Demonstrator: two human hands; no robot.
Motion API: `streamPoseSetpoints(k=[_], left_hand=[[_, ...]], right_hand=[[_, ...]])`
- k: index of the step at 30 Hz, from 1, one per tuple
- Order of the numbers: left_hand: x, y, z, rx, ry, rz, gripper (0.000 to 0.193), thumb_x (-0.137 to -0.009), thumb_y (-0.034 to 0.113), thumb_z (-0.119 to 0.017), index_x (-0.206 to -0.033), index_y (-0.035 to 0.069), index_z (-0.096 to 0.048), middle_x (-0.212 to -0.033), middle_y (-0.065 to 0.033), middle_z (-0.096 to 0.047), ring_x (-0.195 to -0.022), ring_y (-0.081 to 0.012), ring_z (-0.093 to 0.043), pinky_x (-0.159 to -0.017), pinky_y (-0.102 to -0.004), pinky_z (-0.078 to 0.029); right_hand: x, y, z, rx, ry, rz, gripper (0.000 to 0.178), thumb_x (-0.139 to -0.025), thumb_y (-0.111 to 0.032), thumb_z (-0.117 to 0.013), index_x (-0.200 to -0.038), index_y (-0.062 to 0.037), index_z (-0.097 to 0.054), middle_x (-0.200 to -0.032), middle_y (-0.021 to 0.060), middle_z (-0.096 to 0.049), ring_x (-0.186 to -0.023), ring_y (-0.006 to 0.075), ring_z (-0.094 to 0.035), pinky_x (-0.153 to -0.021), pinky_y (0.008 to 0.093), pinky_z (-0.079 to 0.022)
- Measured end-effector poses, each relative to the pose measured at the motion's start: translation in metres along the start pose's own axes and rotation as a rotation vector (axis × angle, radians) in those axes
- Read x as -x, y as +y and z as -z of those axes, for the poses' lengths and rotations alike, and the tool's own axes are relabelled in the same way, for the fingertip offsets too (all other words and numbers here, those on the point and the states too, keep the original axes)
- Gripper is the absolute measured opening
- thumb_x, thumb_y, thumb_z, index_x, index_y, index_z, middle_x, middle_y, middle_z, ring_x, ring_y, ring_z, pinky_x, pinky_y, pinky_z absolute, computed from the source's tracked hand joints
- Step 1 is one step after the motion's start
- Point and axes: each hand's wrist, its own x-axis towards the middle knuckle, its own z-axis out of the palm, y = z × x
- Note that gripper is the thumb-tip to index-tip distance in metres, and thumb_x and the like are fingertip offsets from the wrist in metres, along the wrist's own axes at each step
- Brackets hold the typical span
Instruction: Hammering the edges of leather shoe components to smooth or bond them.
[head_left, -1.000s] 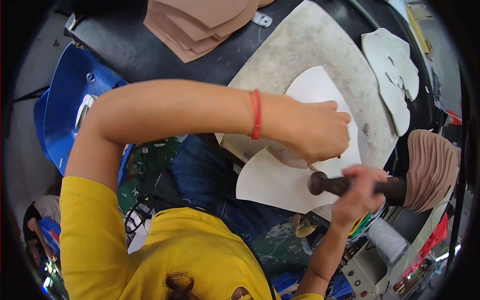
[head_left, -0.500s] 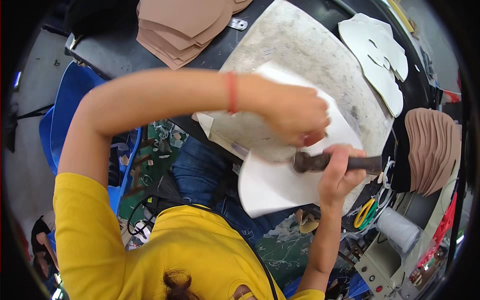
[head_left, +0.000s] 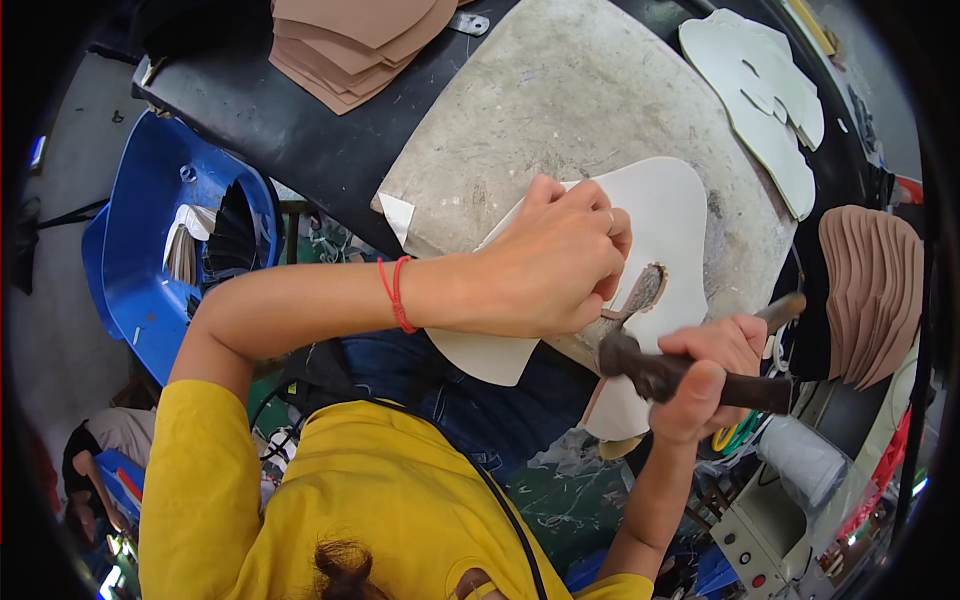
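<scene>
A white curved sheet piece (head_left: 665, 215) lies across the worn grey-white board (head_left: 520, 120), part of it overhanging the near edge. It has a slot-like opening near its middle. My left hand (head_left: 560, 255), with a red cord at the wrist, reaches in from the left and rests on the piece. Its fingers are curled down at the edge beside the opening; the fingertips are partly hidden. My right hand (head_left: 715, 370) is wrapped round a dark hammer (head_left: 640, 368), its head over the piece near the opening. A brown stick-like end (head_left: 785, 310) also sticks out beyond this hand.
Tan cut pieces are stacked at the far left (head_left: 365, 40) and stand in a row at the right (head_left: 870, 295). More white pieces (head_left: 750, 95) lie at the far right. A blue chair-like tub (head_left: 140, 260) with scraps is at left; a control box (head_left: 745, 545) is at lower right.
The white piece has turned and shifted, and its opening now shows. My left hand has moved nearer and settled on it. My right hand has lowered slightly with the hammer, which is now tilted.
</scene>
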Motion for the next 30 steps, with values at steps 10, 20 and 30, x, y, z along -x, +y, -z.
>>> streamPoseSetpoints(k=[10, 20, 30], left_hand=[[-0.008, -0.013, 0.001, 0.039, 0.038, -0.156, 0.007, -0.068, 0.009, -0.064, -0.075, 0.008, -0.064, -0.104, -0.0042, -0.056, -0.106, -0.0242, -0.044, -0.087, -0.0397, -0.029], [-0.022, -0.02, 0.01, 0.003, -0.065, -0.209, 0.006, -0.07, 0.01, -0.064, -0.076, 0.009, -0.066, -0.102, -0.0039, -0.057, -0.107, -0.0245, -0.044, -0.087, -0.0415, -0.029], [-0.043, -0.015, 0.016, -0.208, -0.192, -0.416, 0.003, -0.072, 0.012, -0.064, -0.072, 0.011, -0.066, -0.095, -0.0013, -0.058, -0.103, -0.0216, -0.046, -0.086, -0.0409, -0.031]], right_hand=[[-0.006, -0.015, -0.022, -0.119, 0.231, -0.281, 0.02, -0.077, -0.015, -0.056, -0.059, -0.0102, -0.05, -0.053, 0.0, -0.047, -0.045, 0.0187, -0.04, -0.057, 0.0319, -0.032], [-0.016, -0.015, -0.008, 0.277, 0.031, -0.149, 0.032, -0.088, -0.019, -0.046, -0.061, -0.0028, -0.054, -0.057, 0.008, -0.052, -0.059, 0.0163, -0.047, -0.06, 0.0325, -0.039], [-0.002, -0.013, -0.008, 0.207, 0.194, -0.309, 0.03, -0.088, -0.017, -0.042, -0.067, -0.0016, -0.056, -0.066, 0.0075, -0.056, -0.056, 0.0147, -0.048, -0.056, 0.0264, -0.041]])
